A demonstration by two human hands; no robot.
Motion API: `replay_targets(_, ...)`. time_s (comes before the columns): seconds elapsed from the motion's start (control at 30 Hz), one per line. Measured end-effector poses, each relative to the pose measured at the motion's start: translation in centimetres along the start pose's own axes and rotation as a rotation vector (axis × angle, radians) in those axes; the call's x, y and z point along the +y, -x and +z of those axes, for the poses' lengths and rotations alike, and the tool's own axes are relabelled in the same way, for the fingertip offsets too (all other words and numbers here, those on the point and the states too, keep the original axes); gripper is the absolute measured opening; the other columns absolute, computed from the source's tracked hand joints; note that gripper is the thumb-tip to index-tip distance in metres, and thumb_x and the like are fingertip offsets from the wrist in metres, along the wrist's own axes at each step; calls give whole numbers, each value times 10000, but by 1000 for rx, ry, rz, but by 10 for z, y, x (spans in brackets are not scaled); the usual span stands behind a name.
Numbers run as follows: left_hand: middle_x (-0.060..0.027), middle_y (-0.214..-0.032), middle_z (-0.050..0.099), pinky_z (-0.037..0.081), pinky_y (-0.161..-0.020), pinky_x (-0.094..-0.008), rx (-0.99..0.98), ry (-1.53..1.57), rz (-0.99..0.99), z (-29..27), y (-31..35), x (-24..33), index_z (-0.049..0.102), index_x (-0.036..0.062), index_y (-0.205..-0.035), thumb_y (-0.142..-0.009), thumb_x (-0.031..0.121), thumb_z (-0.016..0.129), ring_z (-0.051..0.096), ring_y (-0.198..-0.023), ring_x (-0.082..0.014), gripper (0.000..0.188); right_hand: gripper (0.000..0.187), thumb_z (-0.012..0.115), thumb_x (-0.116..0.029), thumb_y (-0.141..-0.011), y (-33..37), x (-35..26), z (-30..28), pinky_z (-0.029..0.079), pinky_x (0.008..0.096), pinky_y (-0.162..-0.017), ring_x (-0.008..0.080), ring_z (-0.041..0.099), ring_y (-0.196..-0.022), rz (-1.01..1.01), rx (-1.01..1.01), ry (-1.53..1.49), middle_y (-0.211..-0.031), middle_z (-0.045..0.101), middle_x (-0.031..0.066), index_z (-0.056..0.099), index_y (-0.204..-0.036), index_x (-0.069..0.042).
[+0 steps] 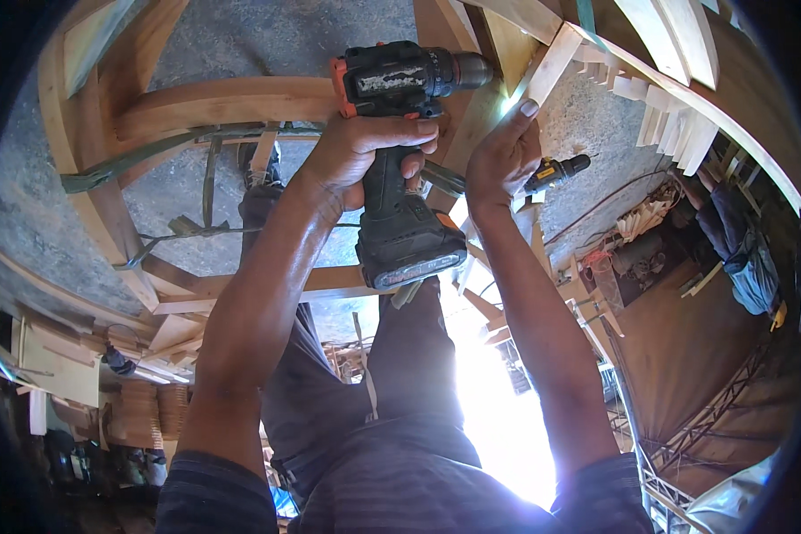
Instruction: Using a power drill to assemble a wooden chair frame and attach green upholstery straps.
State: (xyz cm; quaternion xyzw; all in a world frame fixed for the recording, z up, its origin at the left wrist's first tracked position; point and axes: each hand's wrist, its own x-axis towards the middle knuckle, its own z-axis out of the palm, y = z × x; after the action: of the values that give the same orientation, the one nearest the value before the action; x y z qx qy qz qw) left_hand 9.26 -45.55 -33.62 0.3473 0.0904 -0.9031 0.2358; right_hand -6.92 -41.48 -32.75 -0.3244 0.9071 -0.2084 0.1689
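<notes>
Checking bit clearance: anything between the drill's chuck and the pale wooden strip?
Nothing visible. The drill in the left hand points its chuck at the wooden strip; the right hand steadies the strip from below, beside that line.

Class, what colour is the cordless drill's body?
Black with orange trim, on the cordless drill; seen in the head view.

Grey concrete floor underlies a curved timber frame of pale beams, with dark straps draped across it. Short offcut wood pieces lie near the frame's right edge. Stacked boards sit lower left. A brown sheet lies right. Strong glare whitens the lower centre.
</notes>
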Motion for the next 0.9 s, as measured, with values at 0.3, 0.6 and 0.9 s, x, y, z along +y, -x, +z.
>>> replay_targets(0.3,-96,-717,655,454,-438,-252,-37,22,-3,-6,-2,-5,674,-2,-922,-742,53,765,553,-457,-115,209,592,334,-457,-1043,-1,5,0,396,418,-573,289,469,-562,-39,31,13,-690,611,184,637,-884,27)
replay_targets(0.6,-109,-773,628,471,-470,-281,-44,35,-62,-4,0,3,621,-27,-986,-827,35,684,538,-482,-118,182,595,364,-445,-1033,-8,9,5,382,452,-522,349,444,-495,-100,124,51,-606,578,196,585,-719,10)
replay_targets(0.9,-167,-882,666,490,-494,-283,-43,-75,103,-23,40,14,598,-45,-1059,-816,44,685,566,-505,-127,273,614,349,-488,-1022,-10,7,7,412,470,-574,365,528,-567,-44,54,-72,-690,623,209,612,-806,24)
